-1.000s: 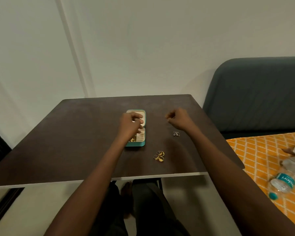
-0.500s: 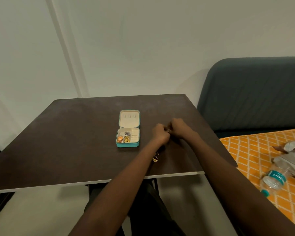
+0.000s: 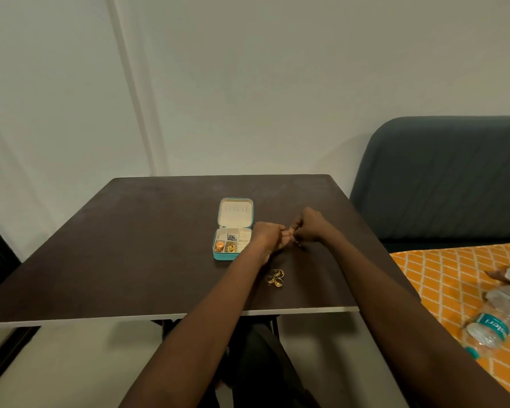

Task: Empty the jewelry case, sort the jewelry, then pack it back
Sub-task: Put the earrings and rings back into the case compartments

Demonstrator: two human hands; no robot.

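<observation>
Both hands, the left hand [image 3: 268,237] and right hand [image 3: 308,228], are curled over the table [image 3: 130,245] pinching something too small to identify, which could be dropped beside the jewelry case [image 3: 232,241] if either pinch is loosened.

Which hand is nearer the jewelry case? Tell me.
Left. The left hand sits right beside the jewelry case, at its right edge. The right hand is farther right, beyond the left hand.

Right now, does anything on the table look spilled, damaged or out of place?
Nothing stands out. The teal jewelry case lies open and flat on the dark brown table, a few gold rings sit grouped near the front edge, and both hands meet beside the case.
</observation>
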